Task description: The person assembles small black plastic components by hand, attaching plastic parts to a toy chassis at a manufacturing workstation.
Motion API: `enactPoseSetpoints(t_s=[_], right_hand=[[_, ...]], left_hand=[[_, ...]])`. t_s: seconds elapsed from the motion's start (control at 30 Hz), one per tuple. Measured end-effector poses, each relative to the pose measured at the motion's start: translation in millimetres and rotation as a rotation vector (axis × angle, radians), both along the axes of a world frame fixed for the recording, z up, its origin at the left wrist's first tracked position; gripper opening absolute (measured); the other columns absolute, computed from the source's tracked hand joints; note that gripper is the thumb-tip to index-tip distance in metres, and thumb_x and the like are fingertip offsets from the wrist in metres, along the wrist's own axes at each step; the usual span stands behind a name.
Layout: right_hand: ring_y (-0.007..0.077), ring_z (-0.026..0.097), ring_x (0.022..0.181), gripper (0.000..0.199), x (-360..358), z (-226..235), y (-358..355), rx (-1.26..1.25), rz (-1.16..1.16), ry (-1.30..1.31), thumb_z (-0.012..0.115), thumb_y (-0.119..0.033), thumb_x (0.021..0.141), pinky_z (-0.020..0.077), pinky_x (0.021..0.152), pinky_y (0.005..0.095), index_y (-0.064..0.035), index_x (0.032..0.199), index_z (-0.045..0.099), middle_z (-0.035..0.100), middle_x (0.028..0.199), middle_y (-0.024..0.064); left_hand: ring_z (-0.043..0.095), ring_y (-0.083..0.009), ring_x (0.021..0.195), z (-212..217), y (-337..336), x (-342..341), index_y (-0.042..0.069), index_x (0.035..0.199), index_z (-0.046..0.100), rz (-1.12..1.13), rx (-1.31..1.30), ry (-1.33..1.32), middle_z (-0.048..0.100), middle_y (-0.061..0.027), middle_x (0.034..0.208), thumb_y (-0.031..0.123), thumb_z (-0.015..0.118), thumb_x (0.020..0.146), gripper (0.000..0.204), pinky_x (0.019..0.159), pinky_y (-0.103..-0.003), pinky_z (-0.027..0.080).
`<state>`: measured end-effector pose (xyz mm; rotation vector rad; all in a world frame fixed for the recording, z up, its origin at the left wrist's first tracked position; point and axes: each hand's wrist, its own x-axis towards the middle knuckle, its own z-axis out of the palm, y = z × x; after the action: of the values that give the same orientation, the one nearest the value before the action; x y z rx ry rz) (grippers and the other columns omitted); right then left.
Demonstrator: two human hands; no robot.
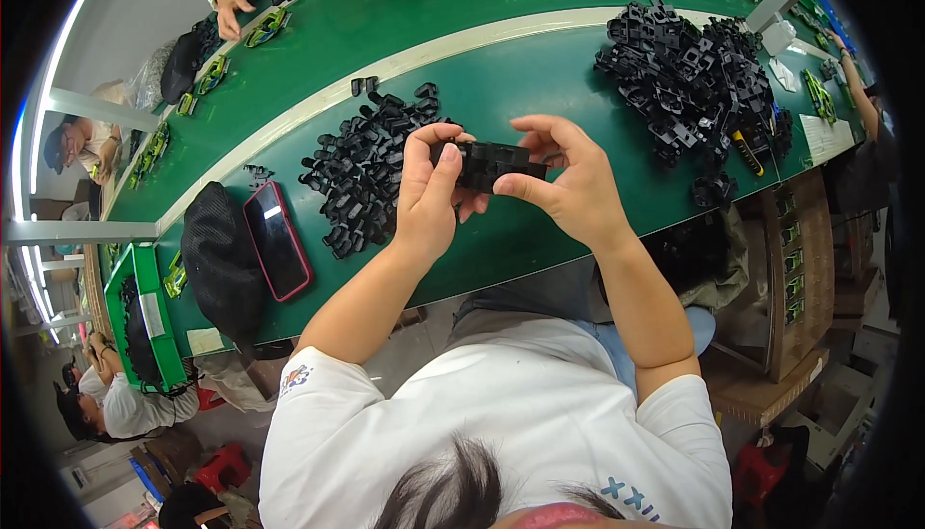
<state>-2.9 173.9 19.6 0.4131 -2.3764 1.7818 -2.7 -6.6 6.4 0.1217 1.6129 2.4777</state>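
At the far left edge of the green bench (pixel 501 230), a green tray (pixel 145 312) holds dark parts. Just right of it lies a black cap (pixel 220 259), and beside the cap a smartphone with a red case (pixel 277 240), screen up. Farther right, a loose pile of small black plastic parts (pixel 361 172) rests on the bench surface.

The left hand (pixel 429 192) is raised above the bench, just right of that pile. Its fingers are closed around the left end of a black plastic component (pixel 489 163), thumb on the near face. The right hand (pixel 564 182) grips the right end of the same component, thumb and forefinger pinching it, remaining fingers arched above. The component is held level between both hands, clear of the bench.

To the right, well apart from the hands, a larger heap of black plastic housings (pixel 689 76) occupies the bench.

At the far side of the bench, upper left, another person's hand (pixel 229 11) rests near further black parts.
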Motion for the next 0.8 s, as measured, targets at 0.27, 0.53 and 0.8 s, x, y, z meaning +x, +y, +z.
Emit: enactPoseSetpoints(t_s=[0.27,0.53,0.8], right_hand=[[0.0111,0.063,0.072,0.023,2,-4,3,-0.275,0.02,-0.337,0.073,-0.014,0.083,0.0518,0.067,0.0232,0.0043,0.094,0.065,0.067,0.079,0.0064],[0.0083,0.061,0.075,0.019,4,-7,0,-0.384,0.014,-0.435,0.072,-0.006,0.081,0.049,0.066,0.0204,0.0023,0.096,0.064,0.065,0.083,0.0045],[0.0107,0.062,0.076,0.026,6,-5,1,-0.261,0.007,-0.375,0.073,-0.003,0.077,0.0508,0.067,0.0231,0.0049,0.099,0.063,0.067,0.086,0.0083]], left_hand=[[0.054,-0.0099,0.059,-1,4,2,0.006,0.119,0.035,-0.046,-0.202,0.103,0.05,-0.0066,0.101,0.015,0.051,0.096,0.03,0.047,-0.019,0.04],[0.055,-0.01,0.088,-1,8,2,0.004,0.119,0.035,-0.039,-0.33,0.123,0.048,-0.0057,0.101,0.001,0.068,0.08,0.051,0.074,-0.024,0.051],[0.052,-0.0078,0.072,-2,7,9,0.004,0.12,0.034,0.009,-0.361,0.164,0.051,-0.0069,0.097,-0.002,0.059,0.085,0.043,0.06,-0.021,0.046]])
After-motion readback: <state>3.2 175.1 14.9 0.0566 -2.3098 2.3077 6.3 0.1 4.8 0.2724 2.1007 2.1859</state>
